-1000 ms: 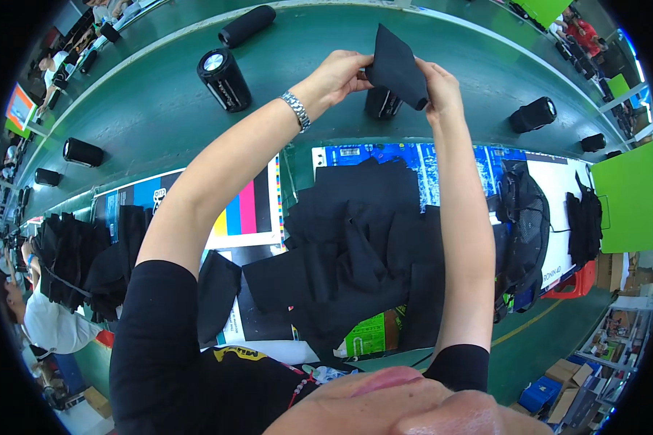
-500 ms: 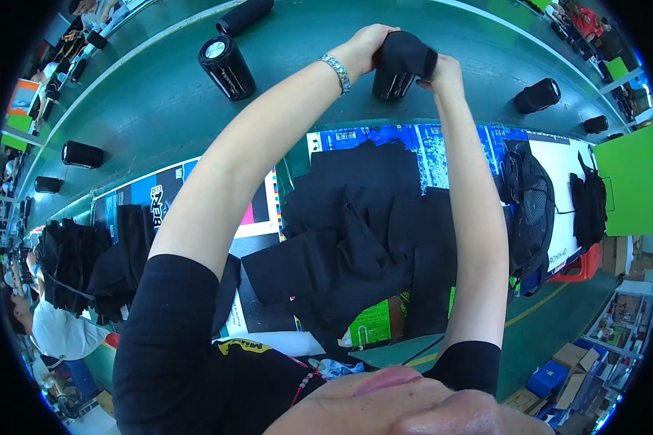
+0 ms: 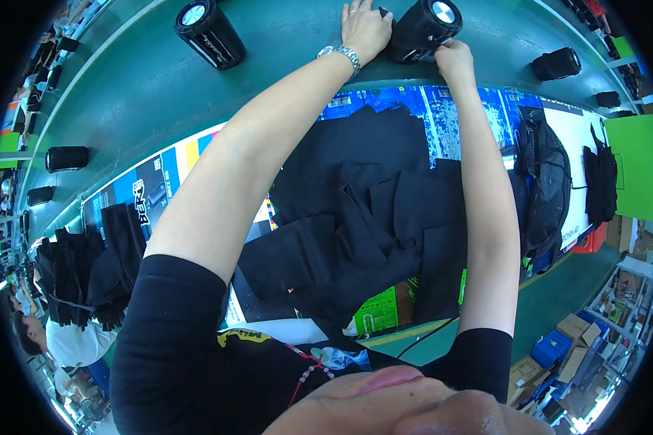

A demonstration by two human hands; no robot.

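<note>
A black cylindrical speaker (image 3: 421,32) with a silver round end leans on the green bench in front of me. My left hand (image 3: 366,32) lies at its left side, fingers stretched out and apart, with a small dark piece (image 3: 383,12) by the fingertips that I cannot identify. My right hand (image 3: 455,61) has its fingers closed at the speaker's lower right side; exactly what they pinch is hard to see. Below, between my forearms, a pile of flat black fabric sleeves (image 3: 374,210) covers printed cardboard.
Another black speaker (image 3: 210,35) stands on the green bench (image 3: 138,94) at left. More speakers lie along it, one (image 3: 556,64) at right and one (image 3: 67,158) at far left. A black mesh bag (image 3: 548,188) sits right of the fabric. People work at the far left.
The black fabric that both hands held over the speaker's top no longer covers it, and its silver end now shows. My left hand has opened; my right hand has moved lower on the speaker.
</note>
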